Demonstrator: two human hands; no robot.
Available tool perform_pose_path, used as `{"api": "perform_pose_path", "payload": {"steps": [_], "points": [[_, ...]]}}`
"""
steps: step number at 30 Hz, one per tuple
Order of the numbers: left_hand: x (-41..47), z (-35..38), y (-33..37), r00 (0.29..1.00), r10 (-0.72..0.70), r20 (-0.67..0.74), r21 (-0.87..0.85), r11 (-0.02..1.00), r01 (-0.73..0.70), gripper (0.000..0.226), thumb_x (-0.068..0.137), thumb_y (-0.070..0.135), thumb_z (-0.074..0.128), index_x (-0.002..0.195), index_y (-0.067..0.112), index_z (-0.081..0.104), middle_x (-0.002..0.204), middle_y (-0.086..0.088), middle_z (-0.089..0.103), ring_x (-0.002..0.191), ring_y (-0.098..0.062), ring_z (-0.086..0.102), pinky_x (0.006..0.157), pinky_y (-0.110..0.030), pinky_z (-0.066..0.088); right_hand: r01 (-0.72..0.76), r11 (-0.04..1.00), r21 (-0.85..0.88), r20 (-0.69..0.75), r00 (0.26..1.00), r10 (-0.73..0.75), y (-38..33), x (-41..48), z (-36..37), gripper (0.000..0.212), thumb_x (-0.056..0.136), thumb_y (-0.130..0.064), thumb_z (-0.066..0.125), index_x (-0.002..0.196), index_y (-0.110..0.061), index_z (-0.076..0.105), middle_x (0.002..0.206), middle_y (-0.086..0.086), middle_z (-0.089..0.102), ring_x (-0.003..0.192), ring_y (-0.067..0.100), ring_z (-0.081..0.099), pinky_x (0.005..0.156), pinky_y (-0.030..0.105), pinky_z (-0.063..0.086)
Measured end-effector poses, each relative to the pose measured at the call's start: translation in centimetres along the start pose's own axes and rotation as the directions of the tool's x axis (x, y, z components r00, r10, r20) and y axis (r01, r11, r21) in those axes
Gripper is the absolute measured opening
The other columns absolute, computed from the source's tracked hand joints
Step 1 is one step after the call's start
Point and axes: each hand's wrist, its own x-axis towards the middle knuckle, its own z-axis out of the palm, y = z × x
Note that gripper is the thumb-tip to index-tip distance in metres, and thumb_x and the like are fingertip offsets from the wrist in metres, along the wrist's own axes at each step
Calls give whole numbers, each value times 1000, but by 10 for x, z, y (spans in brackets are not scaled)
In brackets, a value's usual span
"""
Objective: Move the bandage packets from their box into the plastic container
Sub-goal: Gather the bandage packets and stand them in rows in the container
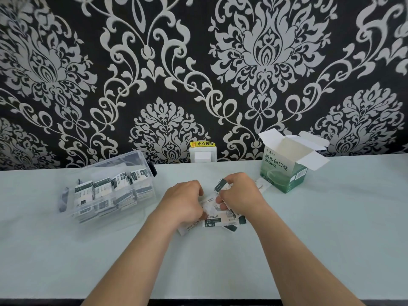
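Gathering looks like the step in hand: at frame centre the right hand [238,195] pinches one green-and-white packet [221,186] tilted up in its curled fingers. Just beside it, the left hand [185,202] curls its fingers onto the loose packets [213,220] lying under both hands on the table [220,266]. A stray packet [262,187] lies nearer the box [284,173], which stands open at right, its inside hidden. At left, the plastic container [106,215] already holds rows of packets, so I judge most is done.
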Motion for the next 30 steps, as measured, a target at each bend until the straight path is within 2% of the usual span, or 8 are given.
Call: {"api": "perform_pose_path", "payload": {"steps": [4,7,12,20,23,25,27,30], "points": [[2,-1,5,998,-60,33,-21,998,60,39,71,23,78,106,23,62,103,2,65,100,-23,60,90,-36,50,23,999,47,-6,1000,-22,-1,-3,-1,18,83,0,52,83,-15,61,76,9,74,61,21,72,67,45,61],[3,-2,6,996,-46,76,-49,998,50,25,73,23,76,95,23,65,94,2,66,91,-20,62,78,-31,52,-2,950,313,-62,998,23,-5,-4,-4,22,87,3,43,91,-10,60,80,12,68,55,23,68,54,33,53],[1,-6,-4,997,-9,79,-160,987,21,27,75,40,77,67,20,60,66,5,58,65,-15,55,55,-26,37,-143,570,809,4,971,237,-11,-4,-11,25,94,2,35,109,-7,54,84,15,61,59,21,62,54,28,47],[-14,-33,-6,988,1,-152,-337,940,-52,33,84,42,67,77,10,69,75,-7,69,73,-25,65,59,-28,40,-194,482,855,78,965,250,-18,-12,-9,18,98,-12,43,105,-9,58,78,11,59,57,18,55,53,27,43],[-22,-23,18,956,28,-294,-188,978,-87,25,84,34,60,68,15,59,66,-2,62,70,-27,59,55,-28,37,-231,601,765,190,973,132,-26,-15,8,34,99,-41,46,108,-12,62,90,11,64,72,21,60,62,30,48],[-25,-12,30,938,93,-333,-36,993,-111,11,82,26,55,89,21,62,82,-4,67,81,-30,62,62,-30,39,-210,681,701,219,973,74,-30,-16,17,41,95,-51,49,107,-15,66,101,6,70,93,22,65,78,36,53],[-24,-7,33,926,118,-358,-11,991,-130,30,79,23,54,108,19,58,92,-3,69,87,-29,62,65,-32,42,-186,671,718,213,976,43,-32,-17,16,38,96,-48,50,87,-15,66,78,0,71,78,16,67,72,32,53],[-24,-14,30,939,161,-303,-269,931,-246,22,75,22,59,97,23,59,85,6,65,84,-21,60,72,-34,50,-190,558,808,171,982,86,-29,-14,8,39,101,-35,44,75,-13,62,46,-3,54,42,10,53,52,25,43]]}}
